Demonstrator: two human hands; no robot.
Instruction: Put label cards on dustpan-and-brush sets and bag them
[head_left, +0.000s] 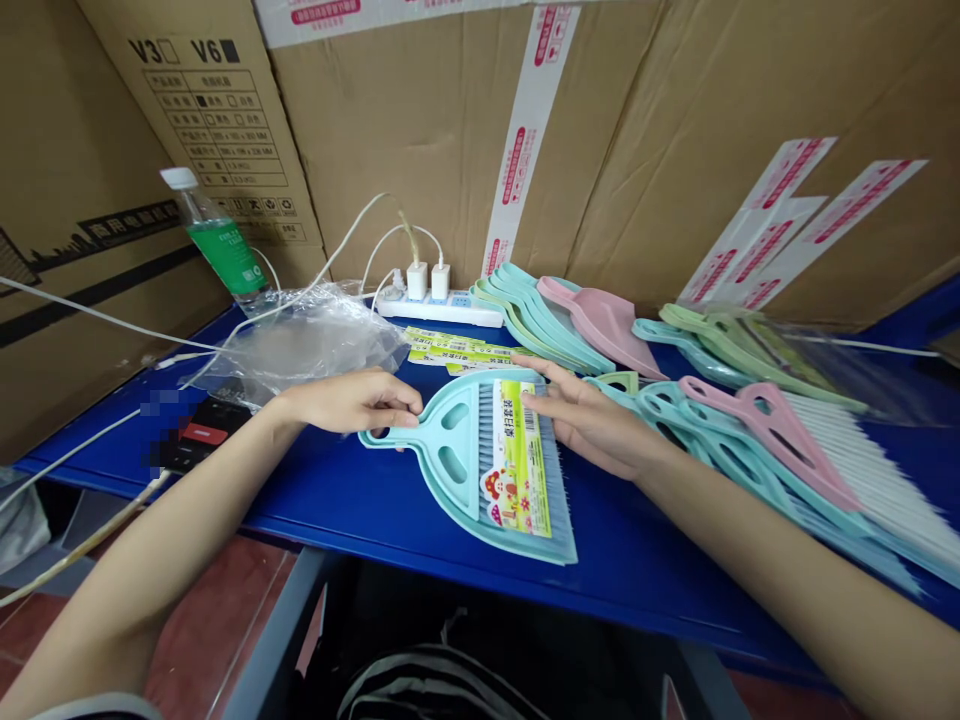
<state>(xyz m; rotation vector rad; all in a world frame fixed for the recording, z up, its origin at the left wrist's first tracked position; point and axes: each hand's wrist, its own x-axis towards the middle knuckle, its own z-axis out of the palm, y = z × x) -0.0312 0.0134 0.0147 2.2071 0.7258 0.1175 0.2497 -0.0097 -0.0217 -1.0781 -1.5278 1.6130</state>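
- My left hand is closed in a pinch on the handle end of the turquoise dustpan; my right hand is partly open, fingers extended, its fingertips at the far right edge of the label.
- The dustpan is between my hands, over the near middle of the blue table; I cannot tell whether it touches the tabletop. Its long axis runs left to right, handle left, wide mouth right and angled slightly nearer.
- The matching brush lies in it, pointing the same way. It has two oval slots and grey-blue bristles, partly covered by the yellow-green label with its red mushroom picture.
- To the right, I see turquoise brushes and a pink brush in an overlapping pile.
- Beyond my dustpan, flat label strips lie beside nested turquoise dustpans and a pink dustpan.
- Far left, crumpled clear plastic lies before a white-capped bottle; I cannot make out its contents.
- Farthest, the white power strip holds plugged-in chargers before the cardboard.
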